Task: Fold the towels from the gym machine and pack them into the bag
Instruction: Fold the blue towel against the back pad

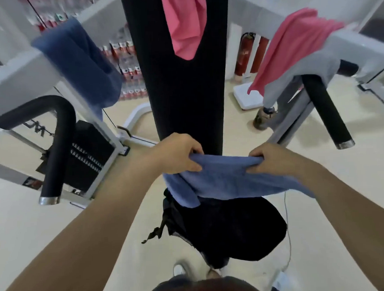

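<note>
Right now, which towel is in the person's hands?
The light blue towel, gripped by left hand and right hand; the dark blue towel, grey towel and two pink towels hang on the machine.

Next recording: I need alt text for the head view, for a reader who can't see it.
The left hand and right hand pinch the top edge of a light blue towel, held stretched above a black bag. On the gym machine beyond hang a dark blue towel, a middle pink towel, a right pink towel and a grey towel.
</note>
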Demonstrator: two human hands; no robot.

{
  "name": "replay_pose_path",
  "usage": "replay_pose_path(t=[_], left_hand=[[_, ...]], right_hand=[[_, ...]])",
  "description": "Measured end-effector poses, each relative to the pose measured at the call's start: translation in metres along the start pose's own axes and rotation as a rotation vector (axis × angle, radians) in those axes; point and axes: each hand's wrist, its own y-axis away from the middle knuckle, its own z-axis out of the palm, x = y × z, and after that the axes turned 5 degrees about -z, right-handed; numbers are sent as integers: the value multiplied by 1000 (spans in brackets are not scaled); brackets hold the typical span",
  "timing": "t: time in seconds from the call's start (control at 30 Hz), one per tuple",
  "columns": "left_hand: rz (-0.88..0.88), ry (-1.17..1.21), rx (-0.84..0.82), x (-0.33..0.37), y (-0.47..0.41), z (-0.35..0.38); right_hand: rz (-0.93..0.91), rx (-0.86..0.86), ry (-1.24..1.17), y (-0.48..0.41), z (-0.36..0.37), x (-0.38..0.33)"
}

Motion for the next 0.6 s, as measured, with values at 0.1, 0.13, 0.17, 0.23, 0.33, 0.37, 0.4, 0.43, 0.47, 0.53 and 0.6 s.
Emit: replay_pose_path(t=[0.1, 0.13, 0.17, 0.23, 0.33, 0.37, 0.4, 0.43, 0.47, 0.53, 0.6], left_hand=[[-198, 81, 151, -17, 1, 30], [-268, 143, 213, -24, 3, 40], [-326, 209, 261, -32, 6, 51], [-425, 328, 290, -45, 15, 69], [-534, 558, 229, -50, 43, 86], [-550, 678, 200, -47, 54, 88], [-559, 845, 183, -41, 65, 90], [-567, 1041, 172, -34, 75, 89], [-588, 1223, 171, -26, 86, 88], [-560, 1515, 196, -10, 104, 87], [-529, 1681, 227, 14, 119, 88]], right_hand=[[55, -11, -32, 23, 9, 37], [96, -1, -77, 31, 13, 47], [132, 14, -147, 40, 16, 57], [198, 45, -327, 58, 24, 75], [223, 34, -630, 80, 33, 80], [224, 39, -769, 87, 35, 73], [225, 51, -927, 93, 37, 65], [235, 75, -1098, 99, 39, 55], [249, 112, -1276, 104, 43, 45], [226, 169, -1596, 112, 55, 25], [151, 171, -1759, 119, 69, 6]])
